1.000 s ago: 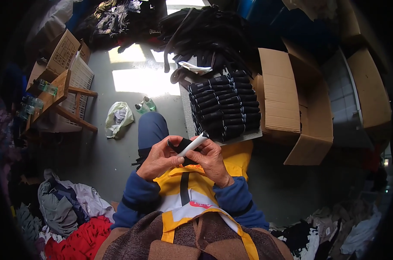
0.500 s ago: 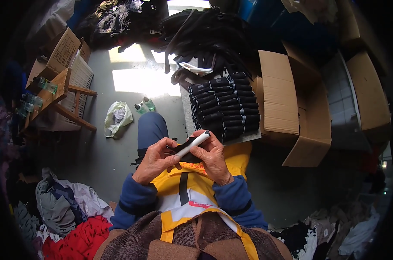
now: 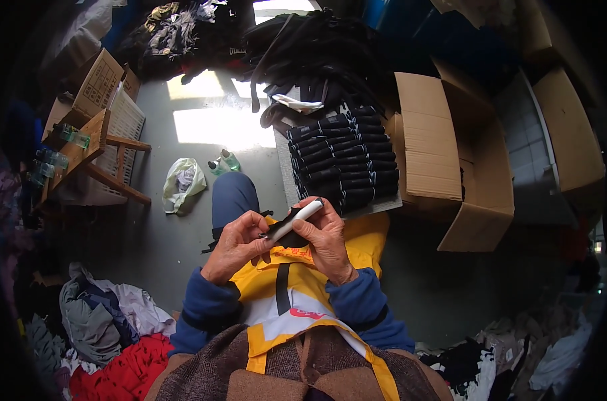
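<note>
My left hand (image 3: 238,246) and my right hand (image 3: 325,242) are raised over my lap, working on one small piece of black cloth with a white rolled band (image 3: 298,219). The band slants up to the right, and dark cloth shows at its upper end. With thumb and fingers closed, my right hand grips the band's upper part. At its lower left end, my left hand pinches the cloth. Just beyond the hands stands a stack of folded black garments (image 3: 343,157) in bundled rows, resting on a grey board (image 3: 285,164).
Loose black garments (image 3: 310,50) are heaped behind the stack. Open cardboard boxes (image 3: 429,137) stand at the right. At the left are a wooden stool (image 3: 97,150) with bottles and a white crate. A plastic bag (image 3: 183,186) lies on the floor. Clothes (image 3: 123,361) are piled at the lower left.
My left fingers have shifted slightly at the band's lower end, where more black cloth shows. My right hand has risen a little, still gripping the band. The view has moved slightly.
</note>
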Motion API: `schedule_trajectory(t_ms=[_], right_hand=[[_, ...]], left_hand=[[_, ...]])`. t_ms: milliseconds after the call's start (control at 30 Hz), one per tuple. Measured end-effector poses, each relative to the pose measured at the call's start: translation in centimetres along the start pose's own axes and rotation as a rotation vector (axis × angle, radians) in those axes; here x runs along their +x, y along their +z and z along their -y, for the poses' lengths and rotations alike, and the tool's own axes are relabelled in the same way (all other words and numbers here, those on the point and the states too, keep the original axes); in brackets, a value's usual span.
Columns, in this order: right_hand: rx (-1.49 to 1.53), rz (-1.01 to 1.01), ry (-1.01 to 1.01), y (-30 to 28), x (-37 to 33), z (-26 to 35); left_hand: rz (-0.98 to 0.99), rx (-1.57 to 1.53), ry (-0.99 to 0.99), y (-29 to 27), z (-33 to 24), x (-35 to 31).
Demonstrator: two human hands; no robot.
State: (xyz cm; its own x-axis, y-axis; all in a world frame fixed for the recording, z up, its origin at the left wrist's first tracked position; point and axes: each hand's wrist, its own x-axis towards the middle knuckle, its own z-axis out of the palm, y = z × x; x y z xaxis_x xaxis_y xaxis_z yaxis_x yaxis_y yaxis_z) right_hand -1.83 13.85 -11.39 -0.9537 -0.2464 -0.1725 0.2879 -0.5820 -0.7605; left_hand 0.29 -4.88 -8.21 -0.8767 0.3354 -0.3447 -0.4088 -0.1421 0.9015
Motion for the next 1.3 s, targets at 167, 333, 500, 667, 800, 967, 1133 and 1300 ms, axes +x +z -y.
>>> schedule_trajectory(t_ms=[167,333,500,667,800,967,1133,1300], right_hand=[[0.131,0.028,0.055,-0.6,0.1,0.3],[0.348,-0.019,0.118,-0.9,0.4,0.0],[0.264,-0.040,0.077,-0.3,0.3,-0.1],[0.145,-0.079,0.064,-0.3,0.3,0.2],[0.142,-0.063,0.119,-0.5,0.4,-0.1],[0.109,-0.085,0.057,0.0,-0.2,-0.1],[-0.016,-0.217,-0.142,1.3,-0.6,0.3],[0.108,-0.229,-0.106,1.4,-0.8,0.2]], left_hand=[[-0.077,0.293,0.228,0.7,0.5,0.1],[-0.197,0.731,0.374,2.7,-1.0,-0.4],[-0.232,0.879,0.502,3.5,-1.2,-0.1],[-0.290,0.879,0.465,3.1,-0.5,-0.1],[-0.367,0.823,0.453,2.9,-0.8,0.0],[-0.578,1.308,0.877,2.7,-1.9,0.9],[-0.389,1.011,0.451,2.9,0.9,-0.3],[-0.209,-0.320,0.105,3.8,0.3,1.9]])
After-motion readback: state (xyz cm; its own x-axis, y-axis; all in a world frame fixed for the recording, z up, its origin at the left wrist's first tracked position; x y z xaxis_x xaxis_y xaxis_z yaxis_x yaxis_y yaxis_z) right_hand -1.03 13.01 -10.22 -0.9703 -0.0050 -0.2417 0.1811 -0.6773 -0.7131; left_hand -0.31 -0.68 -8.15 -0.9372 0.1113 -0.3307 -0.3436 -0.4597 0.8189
